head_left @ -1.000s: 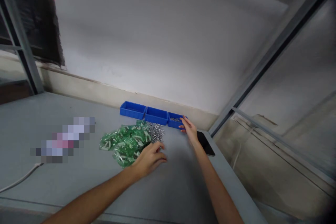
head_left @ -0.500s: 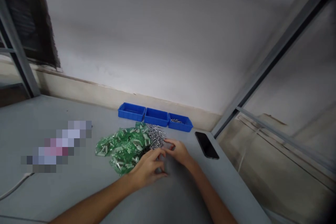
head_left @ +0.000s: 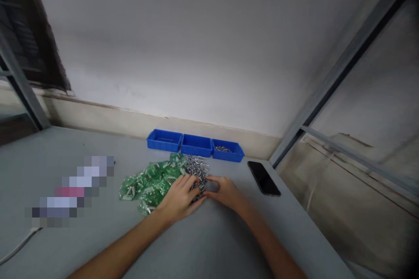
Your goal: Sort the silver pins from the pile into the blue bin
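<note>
A pile of loose metal pins or screws [head_left: 197, 166] lies on the grey table, right of a heap of green plastic bags [head_left: 157, 178] with small pale and metal pieces inside. My left hand [head_left: 183, 196] rests at the near edge of the pile, fingers curled over it; whether it pinches a piece cannot be made out. My right hand [head_left: 224, 192] is beside the pile's right edge, thumb and forefinger apart in a C shape, with nothing visible between them. The tips of both hands nearly meet.
Three blue trays stand in a row by the wall: the left [head_left: 164, 141], the middle [head_left: 196, 145] and the right [head_left: 228, 151], which holds metal pieces. A black phone [head_left: 263, 178] lies at the right. A blurred object [head_left: 73, 187] and a cable [head_left: 21, 244] are at the left.
My left hand has moved up and left onto the pile's near edge, its fingers now curled downward. My right thumb and forefinger have spread apart. The camera view has shifted slightly.
</note>
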